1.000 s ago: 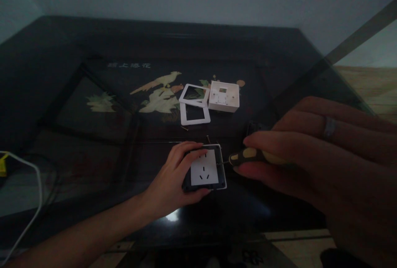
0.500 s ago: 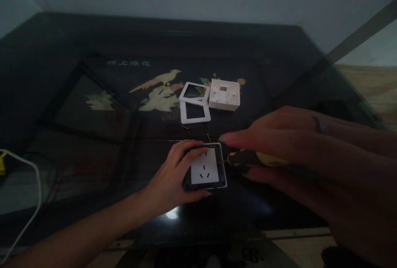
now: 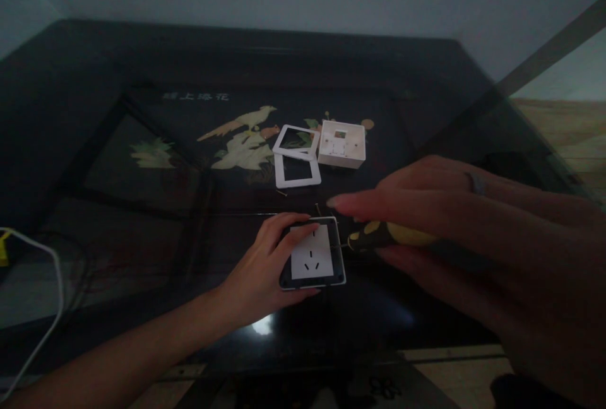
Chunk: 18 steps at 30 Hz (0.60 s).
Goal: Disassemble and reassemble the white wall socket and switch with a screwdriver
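A wall socket with a white face and dark surround sits in a white box on the dark table. My left hand grips it from the left, fingers over its top edge and face, thumb along the near side. My right hand has a yellow and dark screwdriver between thumb and fingers, with the forefinger stretched out above the handle. The thin shaft points left, its tip at the right part of the socket; the screw there is too small to make out. One screw lies just beyond the socket.
Farther back lie two white frames, one overlapping the other, beside an open white box. Another screw lies in front of the frames. A white cable runs along the left of the glossy table.
My right hand has shifted its fingers on the screwdriver, the forefinger reaching out leftward off the handle, and the handle has turned. My left hand stays on the socket.
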Motion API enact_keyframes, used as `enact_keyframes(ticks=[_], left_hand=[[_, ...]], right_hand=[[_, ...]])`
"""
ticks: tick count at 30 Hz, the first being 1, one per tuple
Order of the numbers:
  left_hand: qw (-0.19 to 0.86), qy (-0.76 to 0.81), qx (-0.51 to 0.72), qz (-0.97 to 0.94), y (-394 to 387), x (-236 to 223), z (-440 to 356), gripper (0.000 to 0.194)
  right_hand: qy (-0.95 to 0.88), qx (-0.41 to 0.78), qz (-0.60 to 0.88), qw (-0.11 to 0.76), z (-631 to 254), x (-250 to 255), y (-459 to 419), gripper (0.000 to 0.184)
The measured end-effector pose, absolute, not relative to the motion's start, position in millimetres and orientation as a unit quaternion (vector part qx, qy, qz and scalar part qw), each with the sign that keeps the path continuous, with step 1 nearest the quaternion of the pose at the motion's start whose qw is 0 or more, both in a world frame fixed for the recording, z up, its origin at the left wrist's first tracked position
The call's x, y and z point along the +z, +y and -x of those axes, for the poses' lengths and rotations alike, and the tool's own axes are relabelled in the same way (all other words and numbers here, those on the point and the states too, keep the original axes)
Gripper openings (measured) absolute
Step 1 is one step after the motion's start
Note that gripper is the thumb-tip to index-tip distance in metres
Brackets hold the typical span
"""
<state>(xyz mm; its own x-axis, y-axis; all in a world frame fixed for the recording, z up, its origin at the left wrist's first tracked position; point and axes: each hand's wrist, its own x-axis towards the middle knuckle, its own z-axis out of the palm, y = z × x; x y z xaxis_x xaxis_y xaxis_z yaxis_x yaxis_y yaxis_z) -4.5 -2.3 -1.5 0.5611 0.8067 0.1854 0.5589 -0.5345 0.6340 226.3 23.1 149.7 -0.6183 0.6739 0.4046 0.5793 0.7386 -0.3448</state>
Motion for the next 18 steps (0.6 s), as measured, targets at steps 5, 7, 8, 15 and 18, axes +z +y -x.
enact_keyframes(ticks=[5, 7, 8, 15, 18], left_hand=[[0.274, 0.405, 0.253, -0.835, -3, -2, 4, 0.088], [0.287, 0.406, 0.253, -0.83, -3, -1, 4, 0.088], [0.289, 0.404, 0.252, -0.83, -3, -1, 4, 0.088], [0.261, 0.411, 0.225, -0.844, -3, 0, 3, 0.086], [0.263, 0.407, 0.232, -0.843, -4, -1, 4, 0.088]], right_hand=[[-0.899, -0.038, 0.349, 0.26, -218, 150, 22, 0.049], [-0.888, -0.059, 0.35, 0.292, -218, 148, 24, 0.046], [-0.889, -0.053, 0.335, 0.308, -219, 147, 25, 0.041], [-0.898, 0.088, 0.325, 0.285, -233, 148, 22, 0.037], [-0.872, 0.071, 0.401, 0.274, -232, 148, 13, 0.024]])
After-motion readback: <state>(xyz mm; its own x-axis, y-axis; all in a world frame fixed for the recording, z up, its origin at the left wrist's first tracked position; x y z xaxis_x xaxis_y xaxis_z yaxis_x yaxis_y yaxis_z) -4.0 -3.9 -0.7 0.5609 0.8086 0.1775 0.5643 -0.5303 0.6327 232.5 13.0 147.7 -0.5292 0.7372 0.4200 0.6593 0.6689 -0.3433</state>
